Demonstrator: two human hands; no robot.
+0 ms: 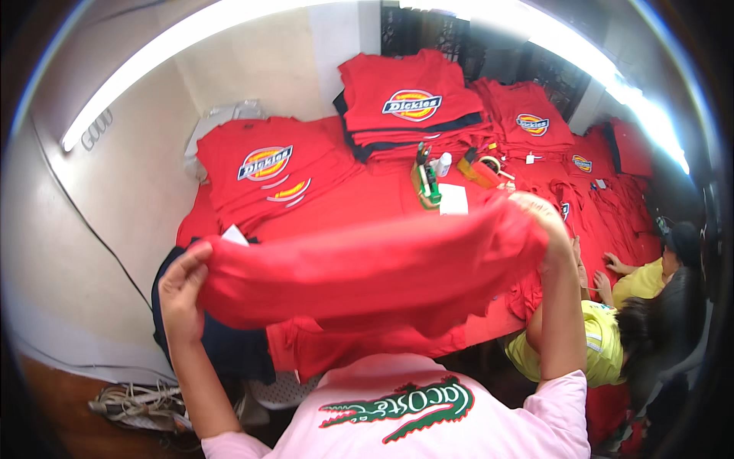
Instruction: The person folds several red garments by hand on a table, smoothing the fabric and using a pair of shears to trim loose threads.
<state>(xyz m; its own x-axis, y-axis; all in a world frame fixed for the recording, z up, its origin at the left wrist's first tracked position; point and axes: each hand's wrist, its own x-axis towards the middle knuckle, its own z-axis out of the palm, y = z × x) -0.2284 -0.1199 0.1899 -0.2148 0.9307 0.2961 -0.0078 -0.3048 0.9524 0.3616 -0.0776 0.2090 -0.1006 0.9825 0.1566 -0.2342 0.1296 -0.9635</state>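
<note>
On my feed I see the left hand point(182, 284), fingers grasping one end of a bright red cloth point(367, 271), motion-blurred and softly creased, held above the counter point(344, 200); the right hand point(544, 214) has its fingers clutching the other end.

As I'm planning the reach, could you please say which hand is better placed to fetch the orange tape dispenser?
Probably the right hand: it appears nearer the orange tape dispenser than the left hand, though both hold the red garment.
</note>
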